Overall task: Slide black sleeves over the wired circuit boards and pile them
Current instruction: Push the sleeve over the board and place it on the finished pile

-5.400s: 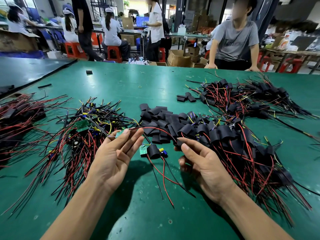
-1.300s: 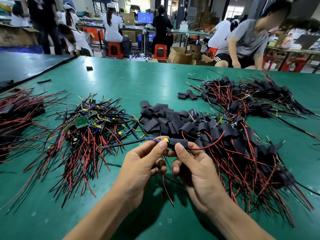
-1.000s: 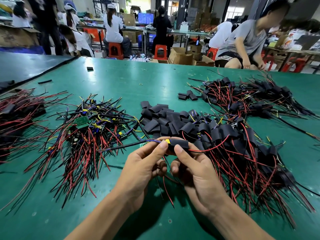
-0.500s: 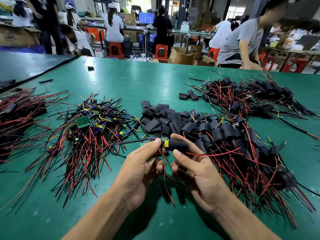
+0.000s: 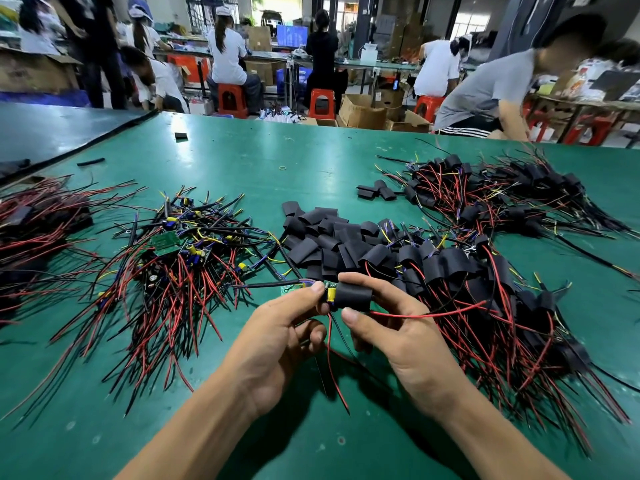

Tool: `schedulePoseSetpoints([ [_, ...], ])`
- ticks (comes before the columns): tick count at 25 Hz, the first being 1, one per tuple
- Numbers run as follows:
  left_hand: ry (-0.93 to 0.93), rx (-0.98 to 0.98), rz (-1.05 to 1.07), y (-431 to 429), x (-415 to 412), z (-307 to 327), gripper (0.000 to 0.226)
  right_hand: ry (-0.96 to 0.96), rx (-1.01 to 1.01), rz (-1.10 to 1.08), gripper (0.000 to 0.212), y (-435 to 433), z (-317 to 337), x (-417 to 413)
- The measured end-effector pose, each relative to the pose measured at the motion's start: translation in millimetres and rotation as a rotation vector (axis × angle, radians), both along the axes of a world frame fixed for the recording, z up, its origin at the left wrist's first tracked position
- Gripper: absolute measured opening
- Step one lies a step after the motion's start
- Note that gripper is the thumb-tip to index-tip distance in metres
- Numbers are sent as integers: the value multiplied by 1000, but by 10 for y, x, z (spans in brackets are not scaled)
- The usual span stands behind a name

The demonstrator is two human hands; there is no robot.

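Note:
My left hand pinches a small green circuit board with a yellow capacitor and trailing red and black wires. My right hand pinches a black sleeve that covers the board's right part, with a red wire running out to the right. Both hands hover just above the green table. Bare wired boards lie heaped at the left. Loose black sleeves lie in the middle. Sleeved boards are piled at the right.
A second pile of sleeved boards lies at the far right, with a few sleeves beside it. More red wires lie at the left edge. A person bends at the table's far side; others sit at benches behind.
Since 5.4 s ago both hands took up the board and sleeve. Over the last second the sleeve has slid leftward over the board, and the wires hang lower.

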State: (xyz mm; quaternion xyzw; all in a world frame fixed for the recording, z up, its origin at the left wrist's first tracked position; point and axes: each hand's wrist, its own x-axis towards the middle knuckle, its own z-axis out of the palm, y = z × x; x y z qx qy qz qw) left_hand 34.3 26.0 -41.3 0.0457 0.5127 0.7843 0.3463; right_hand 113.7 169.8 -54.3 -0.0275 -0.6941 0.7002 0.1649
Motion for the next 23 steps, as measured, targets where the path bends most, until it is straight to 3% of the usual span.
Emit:
schedulePoseSetpoints([
  [5, -34, -29, -67, -1, 7, -1, 10, -18, -76, 48, 38, -24, -30, -5],
  [11, -45, 27, 21, -7, -7, 17, 8, 37, -152, -45, 45, -23, 63, -7],
  [16, -53, 51, 35, -17, -16, 26, 15, 85, -163, -167, 28, -29, 66, -25],
  [23, 72, 69, 16, 6, 32, 35, 18, 6, -375, -165, 33, -90, 54, -59],
])
